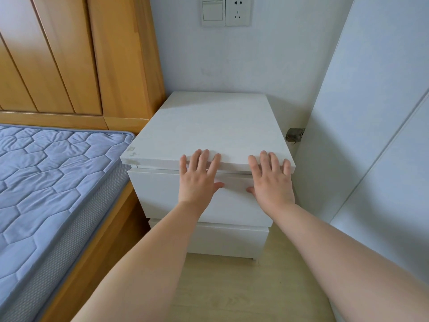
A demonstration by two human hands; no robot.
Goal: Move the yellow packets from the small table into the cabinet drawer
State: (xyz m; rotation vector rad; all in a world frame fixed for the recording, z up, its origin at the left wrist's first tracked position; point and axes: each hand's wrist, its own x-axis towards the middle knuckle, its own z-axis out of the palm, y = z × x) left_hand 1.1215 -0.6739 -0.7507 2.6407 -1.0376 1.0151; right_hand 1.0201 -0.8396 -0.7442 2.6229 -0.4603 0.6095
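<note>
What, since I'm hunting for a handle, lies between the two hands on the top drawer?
Head view: only bare white drawer front between the left hand and right hand; no handle shows.

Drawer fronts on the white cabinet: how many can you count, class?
2. The upper drawer front sits under the cabinet top, behind the left hand and right hand; the lower drawer front is beneath it, near the floor. No more seem hidden.

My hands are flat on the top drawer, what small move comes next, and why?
Probably grip the top drawer by its upper edge and pull: the left hand and right hand lie flat on its handleless front, it looks shut, no yellow packets show.
</note>
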